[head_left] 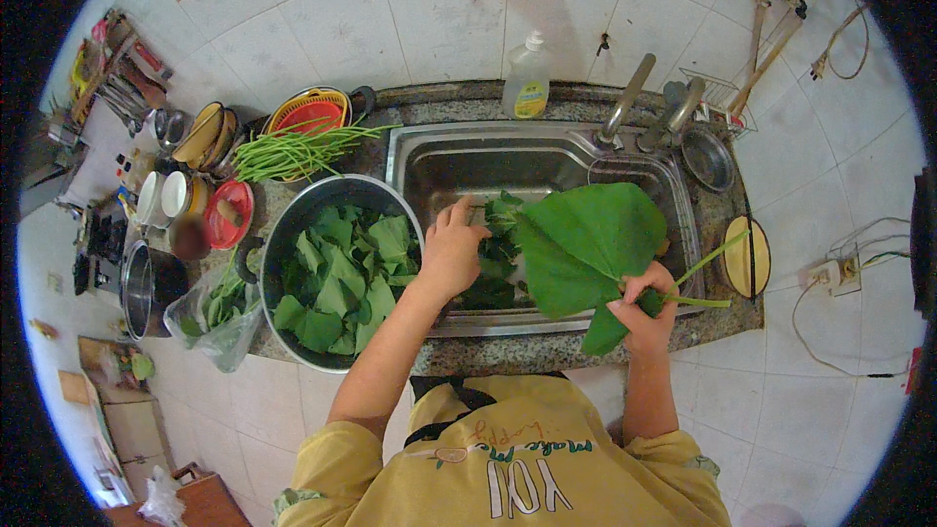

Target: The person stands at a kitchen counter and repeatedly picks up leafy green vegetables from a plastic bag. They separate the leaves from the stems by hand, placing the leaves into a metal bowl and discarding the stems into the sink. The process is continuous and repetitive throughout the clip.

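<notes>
Over the right side of the sink, my right hand (645,314) is closed around the stalks of a large green leaf (586,244). Its pale stems (705,303) stick out to the right of the fist, and the broad blade spreads to the left. My left hand (452,252) hangs over the sink's left part, with fingers partly bent and apart, beside leafy greens (501,220) lying in the basin. I see nothing held in it. Just left of that hand, a big metal pot (276,207) is filled with torn green leaves (337,278).
The steel sink (429,158) has a tap (625,102) at its back right and a soap bottle (528,78) behind it. Long green beans (298,151) lie by a yellow basket (317,96). A plastic bag of greens (220,322) sits left of the pot; a wooden board (747,256) is at right.
</notes>
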Demonstrator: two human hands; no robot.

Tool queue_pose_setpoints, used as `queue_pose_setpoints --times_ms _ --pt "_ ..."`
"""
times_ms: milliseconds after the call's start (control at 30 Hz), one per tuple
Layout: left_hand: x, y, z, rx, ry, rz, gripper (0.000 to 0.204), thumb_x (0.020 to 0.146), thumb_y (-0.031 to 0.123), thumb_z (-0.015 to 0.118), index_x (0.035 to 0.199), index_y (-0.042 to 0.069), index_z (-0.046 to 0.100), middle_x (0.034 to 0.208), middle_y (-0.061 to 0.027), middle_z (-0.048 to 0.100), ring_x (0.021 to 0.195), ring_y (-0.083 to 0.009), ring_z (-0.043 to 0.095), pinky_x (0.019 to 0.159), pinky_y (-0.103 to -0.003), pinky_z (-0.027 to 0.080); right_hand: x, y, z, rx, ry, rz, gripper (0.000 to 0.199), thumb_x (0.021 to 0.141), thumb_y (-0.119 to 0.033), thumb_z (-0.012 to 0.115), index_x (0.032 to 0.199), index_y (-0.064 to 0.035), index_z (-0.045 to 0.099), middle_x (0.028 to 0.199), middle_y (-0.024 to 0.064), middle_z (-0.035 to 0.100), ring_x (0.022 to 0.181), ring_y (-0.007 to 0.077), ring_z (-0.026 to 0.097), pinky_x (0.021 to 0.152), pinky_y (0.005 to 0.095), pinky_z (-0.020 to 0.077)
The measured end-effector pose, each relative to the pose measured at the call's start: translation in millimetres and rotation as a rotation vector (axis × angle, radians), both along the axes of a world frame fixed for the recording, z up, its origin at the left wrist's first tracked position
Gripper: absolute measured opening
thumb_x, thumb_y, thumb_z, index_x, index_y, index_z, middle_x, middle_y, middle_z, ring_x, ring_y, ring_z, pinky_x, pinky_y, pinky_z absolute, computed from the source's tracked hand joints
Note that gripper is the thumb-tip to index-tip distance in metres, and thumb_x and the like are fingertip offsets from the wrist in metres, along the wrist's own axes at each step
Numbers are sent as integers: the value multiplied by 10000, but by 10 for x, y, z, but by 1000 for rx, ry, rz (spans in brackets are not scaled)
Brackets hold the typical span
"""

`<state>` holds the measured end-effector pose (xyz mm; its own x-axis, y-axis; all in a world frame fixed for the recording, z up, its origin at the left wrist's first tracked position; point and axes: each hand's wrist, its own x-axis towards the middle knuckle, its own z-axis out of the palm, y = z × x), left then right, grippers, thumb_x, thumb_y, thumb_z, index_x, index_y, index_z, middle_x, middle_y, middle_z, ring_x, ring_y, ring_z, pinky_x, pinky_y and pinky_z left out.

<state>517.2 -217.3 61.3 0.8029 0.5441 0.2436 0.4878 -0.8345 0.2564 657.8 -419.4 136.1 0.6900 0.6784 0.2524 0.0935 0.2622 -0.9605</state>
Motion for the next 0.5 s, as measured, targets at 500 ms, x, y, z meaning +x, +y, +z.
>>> queue_pose_setpoints --times_ms 500 --pt "0 -233 886 -275 -766 68 276 667 -35 592 932 41 593 874 -98 536 800 -270 524 720 -339 429 -7 67 84 -119 -274 70 180 619 26 670 690 -60 530 712 32 554 697 143 538 649 263 419"
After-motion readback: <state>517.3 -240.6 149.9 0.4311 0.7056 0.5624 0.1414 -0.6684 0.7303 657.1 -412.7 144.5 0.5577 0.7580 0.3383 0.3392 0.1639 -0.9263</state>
